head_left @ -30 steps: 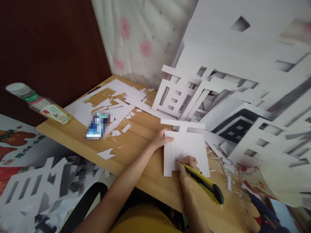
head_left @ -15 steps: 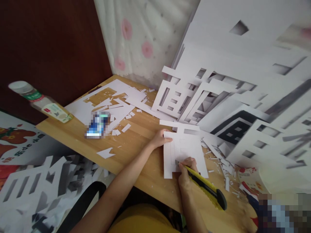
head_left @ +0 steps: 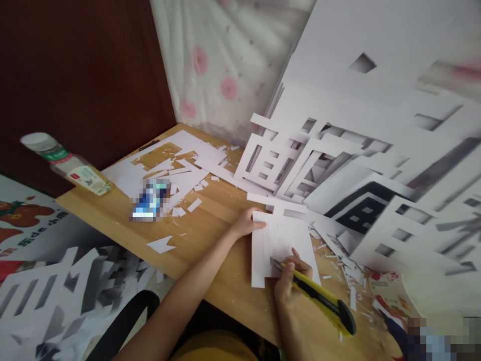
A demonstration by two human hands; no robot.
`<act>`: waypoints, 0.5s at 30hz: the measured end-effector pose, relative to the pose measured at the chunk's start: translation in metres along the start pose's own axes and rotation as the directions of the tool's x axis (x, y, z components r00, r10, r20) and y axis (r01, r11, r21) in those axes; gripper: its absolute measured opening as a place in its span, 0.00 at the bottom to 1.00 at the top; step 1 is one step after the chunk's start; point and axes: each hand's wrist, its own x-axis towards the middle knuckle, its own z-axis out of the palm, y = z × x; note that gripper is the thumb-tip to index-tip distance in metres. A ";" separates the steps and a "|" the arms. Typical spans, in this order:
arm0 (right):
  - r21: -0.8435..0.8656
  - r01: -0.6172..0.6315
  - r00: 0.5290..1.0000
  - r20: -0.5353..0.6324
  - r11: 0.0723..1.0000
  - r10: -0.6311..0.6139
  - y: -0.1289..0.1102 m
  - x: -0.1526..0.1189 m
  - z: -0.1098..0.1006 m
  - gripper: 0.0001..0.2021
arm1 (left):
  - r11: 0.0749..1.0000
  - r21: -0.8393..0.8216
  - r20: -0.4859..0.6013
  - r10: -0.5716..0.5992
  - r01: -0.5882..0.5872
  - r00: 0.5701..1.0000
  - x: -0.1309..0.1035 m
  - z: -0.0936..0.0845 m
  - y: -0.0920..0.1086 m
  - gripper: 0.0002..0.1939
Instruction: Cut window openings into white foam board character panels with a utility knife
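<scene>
A white board cut-out [head_left: 278, 238], with faint pencilled outlines and a notched lower edge, lies on the wooden table in front of me. My left hand [head_left: 246, 224] grips its upper left edge, thumb on top and the other fingers partly hidden. In my right hand [head_left: 291, 278] is a yellow and black utility knife [head_left: 325, 296], held at a slant. Its blade points left over the lower part of the board, by a pencilled strip. Whether the blade tip touches the surface is too fine to tell. One right finger sticks up above the knife.
Large white cut-out boards [head_left: 338, 100] lean at the right. Paper scraps [head_left: 349, 271] lie beside the work and around a phone [head_left: 152, 200]. A bottle [head_left: 82, 173] stands near the table's left edge. More cut-outs [head_left: 33, 291] are piled below left; a paper tub [head_left: 391, 296] is at right.
The whole view has shifted slightly, so things sit lower. A finger of my right hand has lifted from its curled position. Both hands keep their holds on the board and knife.
</scene>
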 end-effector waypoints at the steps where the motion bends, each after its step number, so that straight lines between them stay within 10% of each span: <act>1: 0.000 0.017 1.000 -0.027 1.000 -0.017 0.000 0.000 0.000 0.10 | 1.000 0.002 -0.003 0.002 -0.002 1.000 0.000 0.000 0.000 0.17; 15: -0.114 0.017 0.988 0.157 0.993 0.001 0.001 0.011 -0.003 0.17 | 1.000 0.031 -0.078 0.002 0.001 0.997 -0.002 0.006 0.001 0.15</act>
